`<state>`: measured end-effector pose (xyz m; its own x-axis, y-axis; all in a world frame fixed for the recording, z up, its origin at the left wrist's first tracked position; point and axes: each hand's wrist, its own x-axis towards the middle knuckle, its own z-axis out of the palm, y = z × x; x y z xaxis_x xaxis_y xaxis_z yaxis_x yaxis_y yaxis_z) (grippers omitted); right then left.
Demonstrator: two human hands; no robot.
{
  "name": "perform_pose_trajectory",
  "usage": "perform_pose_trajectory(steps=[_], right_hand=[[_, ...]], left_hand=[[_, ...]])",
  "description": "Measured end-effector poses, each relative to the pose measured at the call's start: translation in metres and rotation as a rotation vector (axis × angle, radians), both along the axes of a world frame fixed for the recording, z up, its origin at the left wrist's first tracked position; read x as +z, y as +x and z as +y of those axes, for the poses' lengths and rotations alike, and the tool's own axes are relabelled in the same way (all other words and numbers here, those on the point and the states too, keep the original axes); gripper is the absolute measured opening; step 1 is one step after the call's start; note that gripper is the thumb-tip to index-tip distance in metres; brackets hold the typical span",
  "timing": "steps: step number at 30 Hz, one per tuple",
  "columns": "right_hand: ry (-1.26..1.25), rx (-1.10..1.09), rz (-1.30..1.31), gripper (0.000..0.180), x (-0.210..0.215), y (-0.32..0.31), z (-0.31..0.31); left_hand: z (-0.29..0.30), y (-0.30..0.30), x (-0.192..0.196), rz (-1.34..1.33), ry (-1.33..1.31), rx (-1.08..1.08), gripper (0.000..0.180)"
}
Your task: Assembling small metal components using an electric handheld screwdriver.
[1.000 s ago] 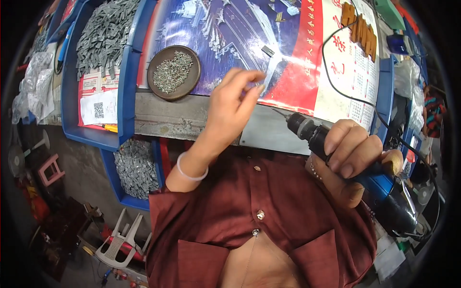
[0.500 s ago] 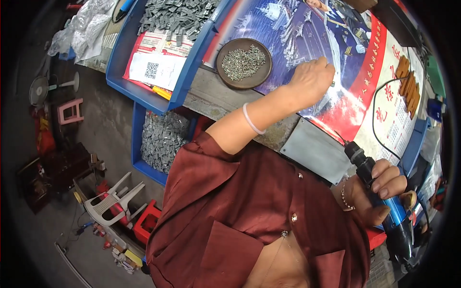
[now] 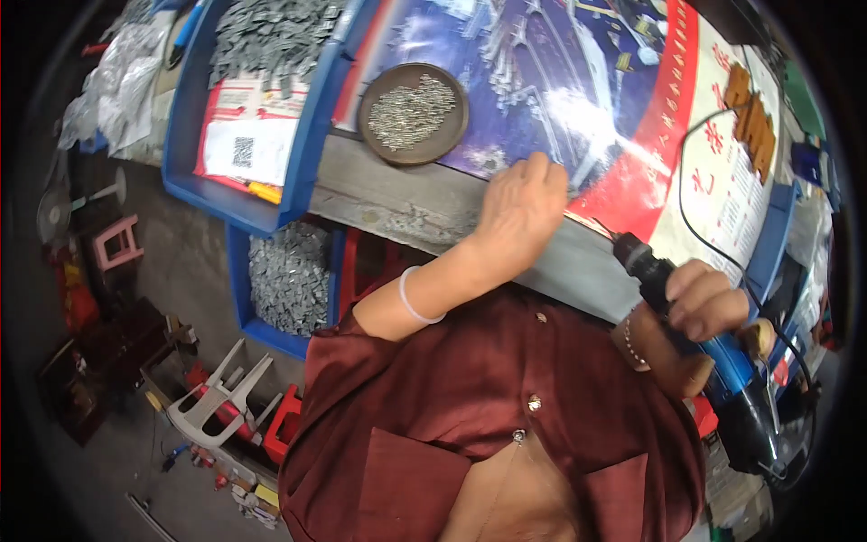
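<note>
My right hand [image 3: 700, 312] is wrapped round a blue and black electric screwdriver [image 3: 733, 366], whose thin bit points up and left over the table edge. My left hand [image 3: 524, 208], with a pale bangle at its wrist, is closed with the fingers curled down near the edge of the poster-covered tabletop [image 3: 623, 181]. Whatever those fingers hold is hidden behind the hand. A round brown dish [image 3: 368, 122] of small metal screws [image 3: 411, 113] stands to the left of my left hand. Just below that hand lies a flat grey plate [image 3: 587, 271] at the table's edge.
A blue bin [image 3: 302, 154] at the far left holds many small grey parts [image 3: 271, 41] and printed papers. Below it, a second blue bin [image 3: 242, 294] is full of grey parts. Orange-brown pieces [image 3: 754, 135] lie at the right, beside a black cable [image 3: 684, 181].
My left hand has drawn back from over the poster toward me, down and left in the picture. My right hand still grips the screwdriver. The whole view has shifted a little.
</note>
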<state>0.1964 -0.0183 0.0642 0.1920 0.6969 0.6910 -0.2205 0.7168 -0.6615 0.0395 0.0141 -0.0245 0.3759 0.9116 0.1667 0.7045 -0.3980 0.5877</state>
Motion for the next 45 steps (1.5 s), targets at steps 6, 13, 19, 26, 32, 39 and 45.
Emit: perform_pose_trajectory(steps=[6,13,19,26,32,39,45], right_hand=[[-0.076,0.165,-0.118,0.054,-0.007,0.005,0.010],[-0.175,0.221,-0.181,0.042,-0.017,0.005,0.016],[-0.128,0.168,-0.367,0.055,-0.030,0.003,0.027],[-0.130,0.171,-0.330,0.057,-0.036,0.001,0.028],[-0.169,0.226,-0.423,0.058,-0.035,0.003,0.029],[-0.172,0.216,-0.417,0.057,-0.035,0.001,0.031],[-0.189,0.198,-0.434,0.054,-0.033,-0.003,0.032]], left_hand=[[-0.001,-0.002,0.004,-0.022,-0.014,0.052,0.022],[0.001,0.000,0.003,-0.035,-0.027,0.041,0.025],[0.002,0.001,-0.002,-0.052,-0.015,0.060,0.027],[0.003,0.000,-0.004,-0.044,-0.015,0.049,0.027],[0.003,-0.001,-0.004,-0.051,-0.012,0.044,0.027],[0.003,-0.002,-0.003,-0.066,-0.031,0.031,0.027],[0.003,0.001,-0.009,-0.137,0.019,-0.011,0.028]])
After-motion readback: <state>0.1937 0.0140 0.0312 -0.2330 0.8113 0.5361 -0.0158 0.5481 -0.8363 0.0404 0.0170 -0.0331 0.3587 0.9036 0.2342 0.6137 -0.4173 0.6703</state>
